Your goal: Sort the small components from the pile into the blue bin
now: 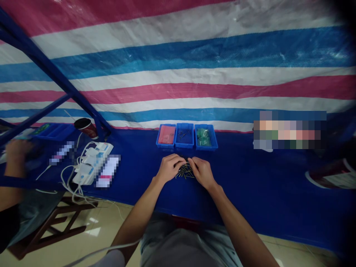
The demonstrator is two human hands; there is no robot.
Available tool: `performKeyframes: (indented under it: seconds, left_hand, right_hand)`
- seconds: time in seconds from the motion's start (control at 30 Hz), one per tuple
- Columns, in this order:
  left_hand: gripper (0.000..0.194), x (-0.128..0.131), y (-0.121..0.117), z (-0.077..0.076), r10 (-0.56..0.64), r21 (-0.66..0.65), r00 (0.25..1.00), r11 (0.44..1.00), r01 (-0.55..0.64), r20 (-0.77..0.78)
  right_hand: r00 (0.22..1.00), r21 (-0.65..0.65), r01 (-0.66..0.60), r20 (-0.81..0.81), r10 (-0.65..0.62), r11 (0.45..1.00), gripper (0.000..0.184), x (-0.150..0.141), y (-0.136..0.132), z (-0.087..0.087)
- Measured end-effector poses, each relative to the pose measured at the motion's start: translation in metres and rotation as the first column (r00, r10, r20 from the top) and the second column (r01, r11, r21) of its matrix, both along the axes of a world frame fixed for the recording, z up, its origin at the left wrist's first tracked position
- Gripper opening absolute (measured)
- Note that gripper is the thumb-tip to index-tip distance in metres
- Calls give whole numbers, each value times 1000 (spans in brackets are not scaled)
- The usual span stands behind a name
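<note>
A small heap of thin, dark and brass-coloured pins (185,171) lies on the blue table (250,185) in front of me. My left hand (168,167) rests at the heap's left side with its fingers curled in over the pins. My right hand (202,171) sits at the right side, fingers bent and pinched at the pins. What each hand grips is too small to name.
Three blue bins stand behind the heap: one with a pink sheet (166,135), one with dark parts (184,135), one with green boards (205,137). A white power strip with cords (93,162) and a cup (86,128) lie left. Another person's hand (15,155) works at far left.
</note>
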State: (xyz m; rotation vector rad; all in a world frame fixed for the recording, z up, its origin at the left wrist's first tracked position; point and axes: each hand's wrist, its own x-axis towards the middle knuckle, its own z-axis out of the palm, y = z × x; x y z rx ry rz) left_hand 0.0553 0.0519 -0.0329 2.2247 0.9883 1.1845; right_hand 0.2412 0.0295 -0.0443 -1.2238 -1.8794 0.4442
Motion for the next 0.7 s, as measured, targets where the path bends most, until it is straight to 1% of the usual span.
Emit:
performKeyframes:
  seconds: [0.23, 0.7]
  left_hand:
    - [17, -1, 1, 1, 0, 7, 1000, 1000, -1, 8]
    - [17, -2, 2, 1, 22, -8, 1000, 1000, -22, 15]
  right_hand:
    - [1000, -5, -11, -9, 11, 1000, 42, 1, 0, 3]
    - [1000, -2, -2, -13, 2, 1000, 41, 3, 0, 3]
